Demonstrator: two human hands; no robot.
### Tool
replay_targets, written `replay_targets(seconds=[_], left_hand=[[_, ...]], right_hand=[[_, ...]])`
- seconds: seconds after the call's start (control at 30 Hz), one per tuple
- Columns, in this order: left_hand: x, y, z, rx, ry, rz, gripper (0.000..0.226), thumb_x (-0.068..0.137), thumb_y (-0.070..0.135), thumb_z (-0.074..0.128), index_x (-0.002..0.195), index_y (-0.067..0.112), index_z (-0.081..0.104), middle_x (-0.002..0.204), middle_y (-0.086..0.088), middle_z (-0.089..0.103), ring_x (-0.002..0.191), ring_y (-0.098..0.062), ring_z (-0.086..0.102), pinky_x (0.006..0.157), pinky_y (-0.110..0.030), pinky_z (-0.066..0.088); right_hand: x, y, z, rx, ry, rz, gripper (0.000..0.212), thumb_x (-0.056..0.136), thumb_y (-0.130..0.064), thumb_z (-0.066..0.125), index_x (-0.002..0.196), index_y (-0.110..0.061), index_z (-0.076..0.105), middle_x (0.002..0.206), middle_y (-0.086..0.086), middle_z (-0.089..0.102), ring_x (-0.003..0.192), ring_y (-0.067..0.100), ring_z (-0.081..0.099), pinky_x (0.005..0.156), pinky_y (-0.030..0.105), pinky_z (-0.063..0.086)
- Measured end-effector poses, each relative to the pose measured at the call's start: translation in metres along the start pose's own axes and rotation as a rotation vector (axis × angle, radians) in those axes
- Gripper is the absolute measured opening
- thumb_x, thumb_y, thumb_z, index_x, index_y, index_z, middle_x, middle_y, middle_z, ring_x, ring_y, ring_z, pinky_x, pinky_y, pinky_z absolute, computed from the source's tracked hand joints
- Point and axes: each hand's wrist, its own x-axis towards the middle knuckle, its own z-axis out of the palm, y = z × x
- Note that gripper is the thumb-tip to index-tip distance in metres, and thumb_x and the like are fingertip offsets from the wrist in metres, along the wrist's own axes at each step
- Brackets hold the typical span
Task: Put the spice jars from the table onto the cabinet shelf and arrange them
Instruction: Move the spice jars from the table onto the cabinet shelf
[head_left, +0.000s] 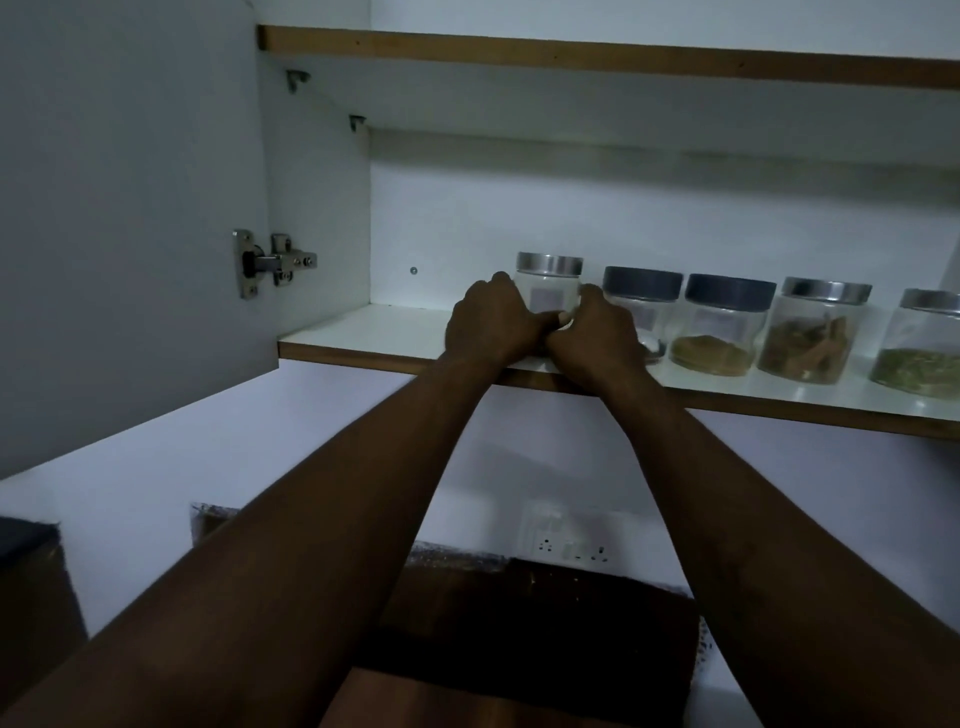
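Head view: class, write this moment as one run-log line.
left hand + right hand: hold silver-lid jar | jar: upright on shelf, left end of row | right neighbour: dark-lid jar

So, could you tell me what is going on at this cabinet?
A person reaches up with both arms into the open cabinet. The left hand and right hand are curled round the clear glass jar with the silver lid at the left end of a row on the white shelf with a brown edge. To its right stand a dark-lidded glass jar, a dark-lidded jar of brown powder, a silver-lidded jar of brown sticks and a silver-lidded jar of green flakes.
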Motion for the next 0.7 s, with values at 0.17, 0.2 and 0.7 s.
replay_targets(seconds=[0.17, 0.2, 0.7], left_hand=[[-0.02, -0.001, -0.004, -0.065, 0.034, 0.028, 0.069, 0.08, 0.062, 0.074, 0.125, 0.011, 0.06, 0.113, -0.005, 0.07, 0.106, -0.023, 0.065, 0.077, -0.028, 0.042], [-0.028, -0.001, -0.006, -0.065, 0.06, 0.046, 0.069, 0.082, 0.06, 0.074, 0.128, 0.011, 0.059, 0.115, -0.005, 0.07, 0.108, -0.022, 0.064, 0.078, -0.026, 0.042], [-0.322, -0.186, 0.001, -0.103, -0.23, -0.018, 0.02, 0.088, 0.048, 0.061, 0.101, 0.034, 0.056, 0.089, 0.007, 0.072, 0.08, -0.012, 0.07, 0.069, -0.038, 0.056]], right_hand=[[-0.011, -0.007, -0.001, 0.053, 0.024, -0.002, 0.062, 0.079, -0.036, 0.072, 0.128, -0.004, 0.052, 0.119, 0.015, 0.065, 0.109, 0.033, 0.062, 0.076, 0.03, 0.045], [-0.015, -0.008, -0.002, 0.07, 0.044, -0.018, 0.067, 0.079, -0.036, 0.074, 0.132, -0.003, 0.05, 0.123, 0.015, 0.064, 0.113, 0.032, 0.06, 0.08, 0.031, 0.047], [-0.32, 0.045, 0.122, 0.433, -0.508, -0.106, 0.03, 0.085, -0.016, 0.072, 0.114, -0.017, 0.066, 0.107, 0.004, 0.073, 0.098, 0.023, 0.069, 0.084, 0.033, 0.054]])
